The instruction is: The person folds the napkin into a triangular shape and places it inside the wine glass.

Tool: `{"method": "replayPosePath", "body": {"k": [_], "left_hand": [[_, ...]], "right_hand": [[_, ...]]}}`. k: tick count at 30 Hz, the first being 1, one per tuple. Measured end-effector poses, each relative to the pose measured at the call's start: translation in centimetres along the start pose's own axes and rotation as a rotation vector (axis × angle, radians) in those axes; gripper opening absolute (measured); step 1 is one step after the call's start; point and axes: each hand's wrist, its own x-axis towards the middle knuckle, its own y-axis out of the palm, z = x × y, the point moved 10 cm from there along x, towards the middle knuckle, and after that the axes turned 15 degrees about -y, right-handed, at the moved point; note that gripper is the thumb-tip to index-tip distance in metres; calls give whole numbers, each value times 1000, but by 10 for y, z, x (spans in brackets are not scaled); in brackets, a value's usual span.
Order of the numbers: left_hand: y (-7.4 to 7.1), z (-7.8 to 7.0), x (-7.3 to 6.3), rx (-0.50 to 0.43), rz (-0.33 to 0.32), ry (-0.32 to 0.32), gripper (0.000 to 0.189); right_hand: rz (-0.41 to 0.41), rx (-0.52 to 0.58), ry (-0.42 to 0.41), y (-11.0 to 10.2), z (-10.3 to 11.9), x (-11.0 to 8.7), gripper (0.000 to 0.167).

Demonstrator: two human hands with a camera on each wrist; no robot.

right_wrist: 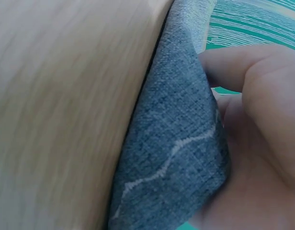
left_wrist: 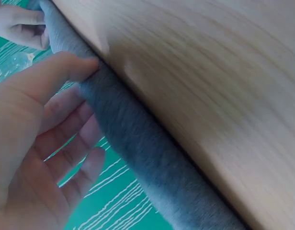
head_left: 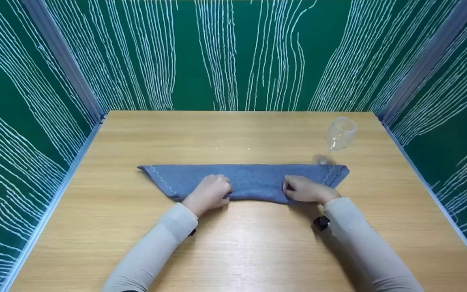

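A blue-grey cloth (head_left: 253, 175), folded into a long band with slanted ends, lies across the middle of the table. White wavy stitching runs near both ends. My left hand (head_left: 210, 191) pinches its near edge left of centre; in the left wrist view the thumb presses on the rolled edge of the cloth (left_wrist: 138, 139), the other fingers loosely bent beside it. Right of centre my right hand (head_left: 305, 189) grips the same edge with curled fingers. In the right wrist view the thumb sits at the side of the cloth (right_wrist: 176, 115), and its other fingertips are hidden.
A clear wine glass (head_left: 341, 133) stands upright behind the cloth's right end, its foot close to the far edge. Small pale specks (head_left: 248, 149) dot the wooden table (head_left: 237, 251). Green walls (head_left: 253, 52) with white lines enclose the back and sides.
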Motion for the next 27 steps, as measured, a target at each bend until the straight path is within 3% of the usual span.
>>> {"method": "replayPosePath", "body": {"k": [5, 10, 22, 27], "left_hand": [[1, 0, 1, 24, 0, -5, 11], [6, 4, 5, -15, 46, -37, 14], [24, 19, 17, -202, 201, -121, 21], [27, 24, 20, -288, 235, -131, 23]], "right_hand": [[-4, -13, -8, -2, 1, 0, 8], [-9, -19, -10, -4, 2, 0, 7], [1, 34, 42, -1, 0, -3, 7], [-9, 54, 25, -3, 1, -4, 6]]}}
